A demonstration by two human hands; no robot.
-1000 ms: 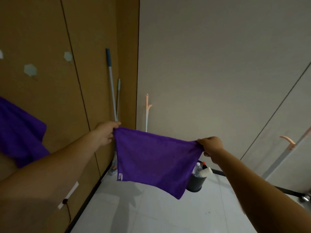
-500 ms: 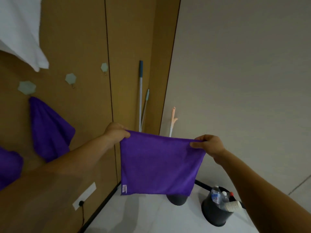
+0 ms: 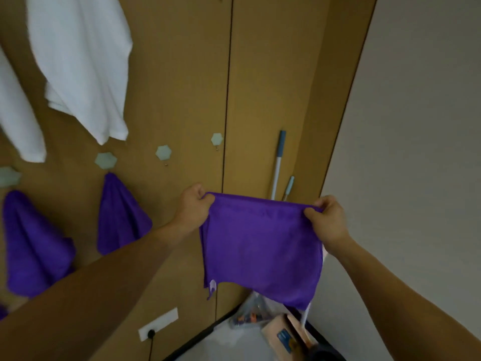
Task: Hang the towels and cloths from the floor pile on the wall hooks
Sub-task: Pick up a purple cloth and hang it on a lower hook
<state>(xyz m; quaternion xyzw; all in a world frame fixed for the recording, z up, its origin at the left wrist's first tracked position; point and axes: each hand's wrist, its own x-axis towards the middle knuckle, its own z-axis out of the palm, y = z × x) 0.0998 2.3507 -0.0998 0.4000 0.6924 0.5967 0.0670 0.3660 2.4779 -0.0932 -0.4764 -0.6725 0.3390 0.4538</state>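
Observation:
A purple cloth point(image 3: 263, 246) hangs spread between my hands in front of the brown wall panels. My left hand point(image 3: 194, 204) grips its top left corner and my right hand point(image 3: 326, 217) pinches its top right corner. On the wall to the left, two purple cloths point(image 3: 119, 217) point(image 3: 33, 246) hang from hexagonal hooks, and white towels point(image 3: 83, 66) point(image 3: 18, 121) hang higher up. Two pale hexagonal hooks point(image 3: 163, 152) point(image 3: 216, 139) carry nothing, just above and left of my left hand.
Two mop handles point(image 3: 278, 162) lean in the corner behind the cloth. A wall socket point(image 3: 158, 324) with a plug sits low on the panel. A plastic bag point(image 3: 250, 311) and a box point(image 3: 286, 334) lie on the floor below the cloth.
The view has swung left and up, bringing the white towels and more hooks into sight. Both hands still hold the cloth, now closer to the brown wall and the bare hooks.

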